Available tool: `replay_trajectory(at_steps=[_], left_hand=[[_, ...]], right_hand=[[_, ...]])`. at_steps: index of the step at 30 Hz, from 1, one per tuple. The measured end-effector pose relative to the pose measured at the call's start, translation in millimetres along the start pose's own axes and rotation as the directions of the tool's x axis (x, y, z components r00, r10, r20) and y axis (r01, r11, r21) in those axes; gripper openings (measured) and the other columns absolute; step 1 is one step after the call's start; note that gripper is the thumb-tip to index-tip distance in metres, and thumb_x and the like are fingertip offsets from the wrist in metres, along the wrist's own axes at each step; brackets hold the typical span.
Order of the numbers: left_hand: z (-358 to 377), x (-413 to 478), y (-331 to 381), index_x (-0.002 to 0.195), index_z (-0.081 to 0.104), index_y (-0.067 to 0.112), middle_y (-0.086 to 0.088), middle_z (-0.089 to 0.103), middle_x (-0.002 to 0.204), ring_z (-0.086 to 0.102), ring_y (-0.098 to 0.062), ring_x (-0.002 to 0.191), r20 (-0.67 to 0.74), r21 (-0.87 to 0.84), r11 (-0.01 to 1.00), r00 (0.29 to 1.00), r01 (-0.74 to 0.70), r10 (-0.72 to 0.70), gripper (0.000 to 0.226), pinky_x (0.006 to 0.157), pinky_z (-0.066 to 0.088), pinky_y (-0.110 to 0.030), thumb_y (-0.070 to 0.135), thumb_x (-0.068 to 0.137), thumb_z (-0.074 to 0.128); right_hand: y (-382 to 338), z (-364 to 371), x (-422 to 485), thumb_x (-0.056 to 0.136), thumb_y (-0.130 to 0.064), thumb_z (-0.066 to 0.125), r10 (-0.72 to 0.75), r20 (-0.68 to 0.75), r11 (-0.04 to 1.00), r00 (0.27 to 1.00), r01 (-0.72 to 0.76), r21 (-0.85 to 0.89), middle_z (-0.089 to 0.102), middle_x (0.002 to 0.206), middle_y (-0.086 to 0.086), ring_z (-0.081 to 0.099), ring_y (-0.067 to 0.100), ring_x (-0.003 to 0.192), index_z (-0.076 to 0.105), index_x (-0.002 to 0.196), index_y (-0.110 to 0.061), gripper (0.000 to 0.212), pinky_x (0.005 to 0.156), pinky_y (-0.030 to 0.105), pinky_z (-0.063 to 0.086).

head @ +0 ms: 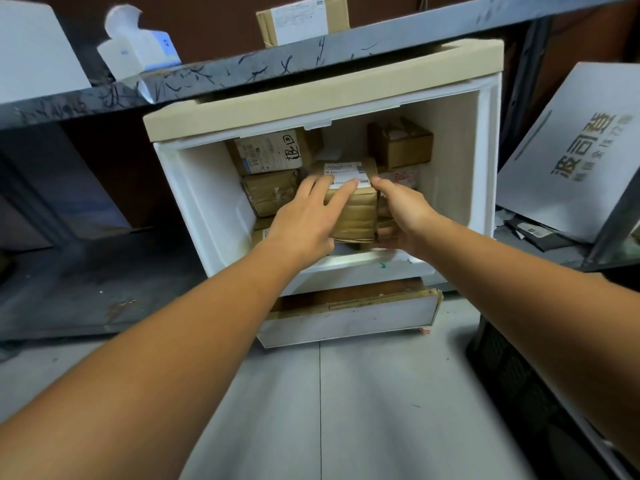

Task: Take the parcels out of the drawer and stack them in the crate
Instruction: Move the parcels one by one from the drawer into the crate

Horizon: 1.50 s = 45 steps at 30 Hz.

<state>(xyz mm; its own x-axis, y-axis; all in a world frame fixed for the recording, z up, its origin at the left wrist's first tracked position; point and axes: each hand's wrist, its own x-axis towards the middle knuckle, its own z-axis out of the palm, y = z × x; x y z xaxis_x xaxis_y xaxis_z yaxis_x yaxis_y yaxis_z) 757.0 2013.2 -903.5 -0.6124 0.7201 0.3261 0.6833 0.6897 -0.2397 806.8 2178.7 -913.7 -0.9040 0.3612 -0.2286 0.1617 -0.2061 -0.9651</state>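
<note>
Two bare forearms reach forward into the open white drawer (207, 188). Left hand (304, 220) lies on the top and left side of a brown taped parcel (356, 209), fingers spread and nearly straight, pressing on it. Right hand (403, 211) grips the parcel's right side, thumb on the top edge, fingers curled round below. The parcel sits mid-drawer, tilted, atop others. Behind it at the drawer's back left lies a labelled box (270, 152); at the back right, a small carton (401, 143). A dark crate (512, 375) stands on the floor right of the drawer.
</note>
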Motion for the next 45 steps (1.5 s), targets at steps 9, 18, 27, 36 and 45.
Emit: replay_trajectory(at_steps=[9,18,27,36,45], left_hand=[[-32.1,-38.5,17.6,0.159,0.004,0.033,-0.007,0.018,0.161,0.013,-0.028,0.149,-0.035,-0.024,1.0,0.999,-0.016,0.015,0.103,0.083,0.054,-0.035,0.027,0.085,0.074],[-74.6,-76.6,26.7,0.159,-0.003,0.035,-0.012,0.022,0.156,0.022,-0.031,0.142,-0.094,0.04,0.997,0.993,-0.067,0.071,0.115,0.102,0.044,-0.043,0.046,0.078,0.079],[-109.9,-111.9,7.3,0.158,0.016,0.026,-0.008,0.032,0.148,0.034,-0.028,0.134,-0.149,-0.177,0.974,0.982,-0.14,0.114,0.107,0.108,0.042,-0.045,0.042,0.074,0.081],[-152.3,-134.6,15.3,0.154,0.024,0.026,-0.003,0.028,0.143,0.045,-0.02,0.117,-0.16,-0.353,0.922,0.981,-0.16,0.109,0.101,0.086,0.047,-0.029,0.044,0.072,0.08],[-162.8,-134.0,17.4,0.157,0.024,0.036,0.003,0.033,0.138,0.044,-0.017,0.122,0.067,-0.71,0.666,0.964,0.227,-0.257,0.095,0.105,0.041,-0.033,0.047,0.079,0.077]], right_hand=[[-8.0,-6.8,-51.4,0.098,-0.052,0.05,-0.012,-0.025,0.994,1.0,0.009,-0.113,0.062,0.123,0.006,0.066,0.032,0.102,0.057,0.128,-0.032,0.037,0.081,0.045,0.061],[-20.6,-12.0,-119.7,0.097,-0.052,0.049,0.044,-0.022,0.991,0.999,-0.046,-0.126,0.064,0.12,0.009,0.067,0.034,0.101,0.057,0.13,-0.03,0.041,0.072,0.043,0.063],[-46.5,-10.8,-172.2,0.096,-0.051,0.049,0.088,0.013,0.985,0.996,-0.085,-0.151,0.067,0.108,0.012,0.07,0.036,0.094,0.065,0.118,-0.026,0.037,0.076,0.044,0.062],[-68.9,-12.4,-218.9,0.099,-0.064,0.037,0.135,0.027,0.959,0.991,-0.123,-0.256,0.061,0.109,0.017,0.066,0.035,0.097,0.058,0.114,-0.023,0.048,0.065,0.038,0.061],[-66.6,-7.8,-227.2,0.102,-0.058,0.039,-0.014,0.001,0.963,1.0,0.014,-0.271,0.063,0.114,0.006,0.066,0.025,0.094,0.059,0.124,-0.019,0.049,0.077,0.038,0.058]])
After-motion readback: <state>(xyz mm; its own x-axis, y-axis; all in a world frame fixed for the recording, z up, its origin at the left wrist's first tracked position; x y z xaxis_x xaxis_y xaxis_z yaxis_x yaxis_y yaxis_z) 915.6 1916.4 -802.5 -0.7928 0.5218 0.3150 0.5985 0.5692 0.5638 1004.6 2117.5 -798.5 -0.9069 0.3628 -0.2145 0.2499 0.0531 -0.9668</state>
